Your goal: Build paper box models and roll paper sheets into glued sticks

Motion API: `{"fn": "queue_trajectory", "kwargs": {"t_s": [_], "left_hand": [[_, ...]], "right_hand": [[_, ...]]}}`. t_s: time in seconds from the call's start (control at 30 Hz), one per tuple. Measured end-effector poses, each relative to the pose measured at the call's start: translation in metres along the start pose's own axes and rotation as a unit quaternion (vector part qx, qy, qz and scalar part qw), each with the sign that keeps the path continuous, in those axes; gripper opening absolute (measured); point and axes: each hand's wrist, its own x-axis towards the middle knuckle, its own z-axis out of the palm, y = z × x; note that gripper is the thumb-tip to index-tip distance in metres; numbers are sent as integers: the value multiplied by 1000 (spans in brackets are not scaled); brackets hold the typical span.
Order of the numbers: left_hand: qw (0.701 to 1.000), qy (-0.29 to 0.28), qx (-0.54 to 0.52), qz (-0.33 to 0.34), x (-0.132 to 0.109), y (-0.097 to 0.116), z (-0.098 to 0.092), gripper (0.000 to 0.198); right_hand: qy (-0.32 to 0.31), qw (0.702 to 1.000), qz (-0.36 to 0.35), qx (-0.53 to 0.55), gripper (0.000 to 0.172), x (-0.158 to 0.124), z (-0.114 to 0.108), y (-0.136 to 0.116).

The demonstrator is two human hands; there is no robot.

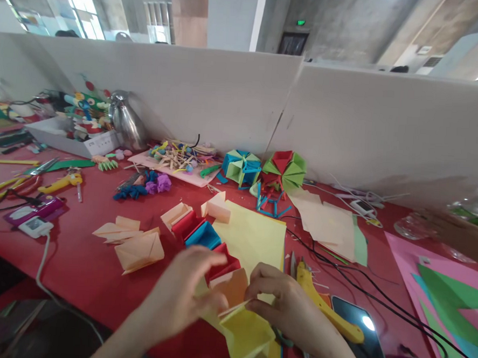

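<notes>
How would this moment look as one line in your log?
Left hand: open, beside peach folded paper | right hand: pinching yellow folded paper at its rim | right of it: yellow glue gun, phone

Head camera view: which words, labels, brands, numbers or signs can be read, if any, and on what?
None readable.
Green lit sign above the doorway: too small.
White box, side: marks too small.
Left white cabled device: screen too blurred.
Right white cabled device: likewise.
</notes>
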Motion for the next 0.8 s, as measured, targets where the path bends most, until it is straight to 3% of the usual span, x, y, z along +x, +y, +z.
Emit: {"fn": "queue_trajectory", "kwargs": {"t_s": [0.07,0.13,0.27,0.43,0.6,0.73,0.8], "left_hand": [[993,102,34,-58,4,-27,-18,39],[979,158,62,-109,8,-56,-28,42],[979,105,91,-149,14,-93,-27,45],[972,136,165,-97,11,-86,-22,45],[967,28,251,-42,6,-69,-20,39],[964,10,264,-16,3,-56,-11,57],[964,-7,267,0,1,-53,-6,57]], "right_hand": [[-3,1000,6,15,7,-3,-2,4],[-4,1000,9,29,6,-5,-3,8],[0,999,8,44,5,-9,-4,15],[10,998,1,56,5,-15,-5,21],[22,998,0,65,6,-16,-5,25],[24,997,2,67,6,-15,-4,26],[26,998,1,64,6,-15,-3,27]]}}
